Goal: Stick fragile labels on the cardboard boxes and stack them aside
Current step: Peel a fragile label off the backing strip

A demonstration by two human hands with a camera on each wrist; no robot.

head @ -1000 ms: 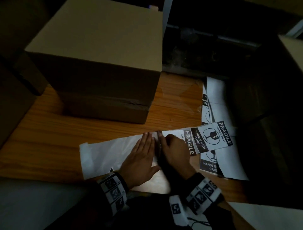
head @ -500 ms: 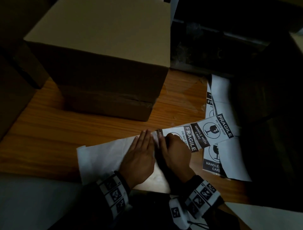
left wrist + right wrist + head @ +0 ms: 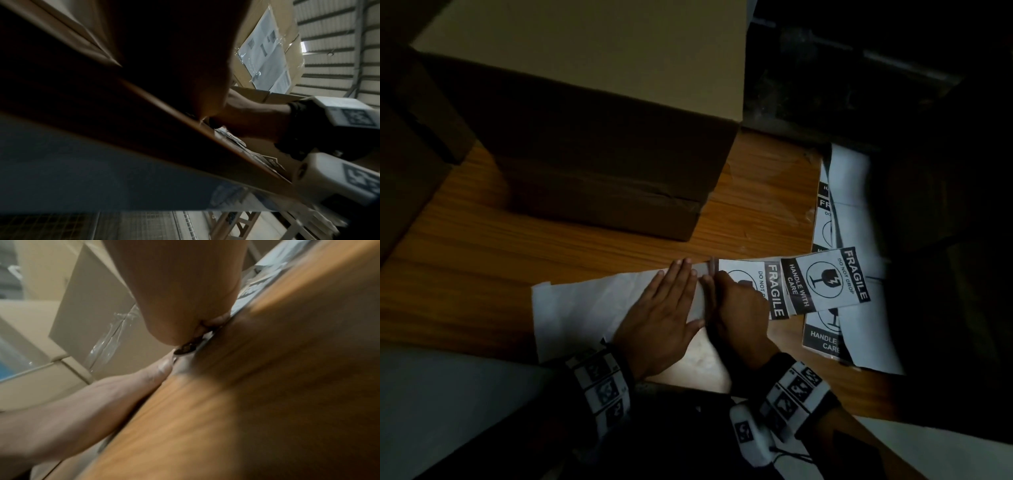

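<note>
A strip of black-and-white fragile labels (image 3: 825, 281) lies on the wooden table (image 3: 482, 246), and its free end points right. My left hand (image 3: 674, 298) presses flat, fingers straight, on the white backing paper (image 3: 578, 308). Right beside it, my right hand (image 3: 736, 301) is curled and pinches the edge of the nearest label at the seam. A large cardboard box (image 3: 592, 102) stands just behind the hands. In the right wrist view the left hand's fingers (image 3: 144, 378) lie on the table. The left wrist view shows the right hand (image 3: 246, 116) from the side.
More label sheets (image 3: 852, 205) lie at the table's right side under the strip. Dark cardboard boxes stand at the left (image 3: 414, 137) and right (image 3: 945, 171). A taped box (image 3: 98, 321) is close behind the hands. The table's near edge (image 3: 876, 404) is by my wrists.
Both hands stay almost where they were on the strip. The free end of the label strip shifts slightly while the right hand works at the label's edge.
</note>
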